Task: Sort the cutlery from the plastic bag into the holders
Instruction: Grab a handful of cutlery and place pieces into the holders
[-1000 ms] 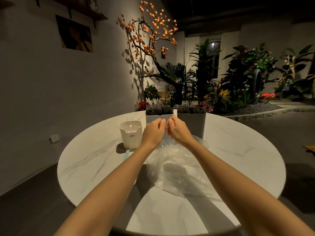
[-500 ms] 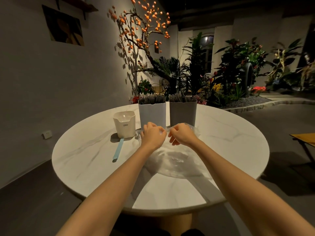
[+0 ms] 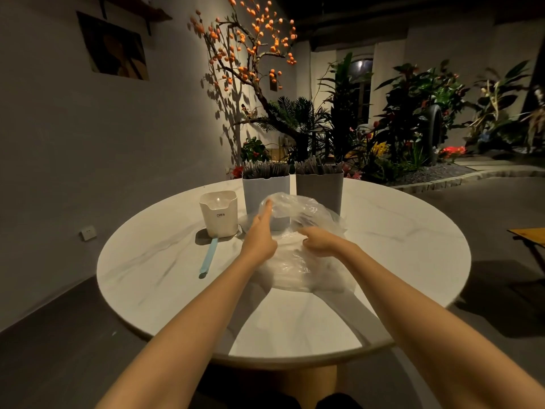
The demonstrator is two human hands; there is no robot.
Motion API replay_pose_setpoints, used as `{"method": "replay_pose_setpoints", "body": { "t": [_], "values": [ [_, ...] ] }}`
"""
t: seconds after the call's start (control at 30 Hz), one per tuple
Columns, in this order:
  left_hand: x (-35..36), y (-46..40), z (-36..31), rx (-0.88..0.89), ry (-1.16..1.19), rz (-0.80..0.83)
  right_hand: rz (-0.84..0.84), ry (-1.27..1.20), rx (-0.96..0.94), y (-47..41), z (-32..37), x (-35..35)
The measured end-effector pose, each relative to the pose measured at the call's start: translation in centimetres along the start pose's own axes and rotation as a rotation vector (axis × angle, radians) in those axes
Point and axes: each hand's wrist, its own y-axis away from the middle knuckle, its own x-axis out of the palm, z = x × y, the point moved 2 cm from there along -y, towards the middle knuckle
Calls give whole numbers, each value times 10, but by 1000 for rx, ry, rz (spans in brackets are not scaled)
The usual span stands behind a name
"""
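A clear plastic bag (image 3: 298, 261) lies crumpled on the round marble table (image 3: 398, 246), its mouth lifted toward the far side. My left hand (image 3: 261, 234) holds up the bag's left rim, fingers reaching forward. My right hand (image 3: 317, 240) grips the bag's right side, fingers curled into the plastic. Behind the bag stand two tall holders, a pale one (image 3: 259, 187) and a grey one (image 3: 320, 187), both full of dark cutlery. A small white holder (image 3: 218, 212) marked CRBW stands to the left. A light blue utensil (image 3: 208, 258) lies on the table in front of it.
Dense plants (image 3: 413, 119) and an orange-fruited tree (image 3: 250, 54) stand beyond the table's far edge. A wooden stool corner (image 3: 528, 236) shows at the right. The grey wall is at the left.
The bag's mouth has been pulled open and raised. My left hand moved up and forward with the rim; my right hand shifted right and lower on the bag.
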Motion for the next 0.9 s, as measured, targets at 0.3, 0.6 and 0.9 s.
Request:
{"method": "replay_pose_setpoints", "body": {
  "t": [0.3,0.6,0.9],
  "values": [
    [-10,-1,-25,230,150,-66,-234,-134,2,4,-16,-10],
    [-12,5,-52,273,253,-5,-60,-93,-1,5,-19,-2],
    [-11,3,-44,264,65,30,72,-31,-14,4,-20,7]
  ]
}}
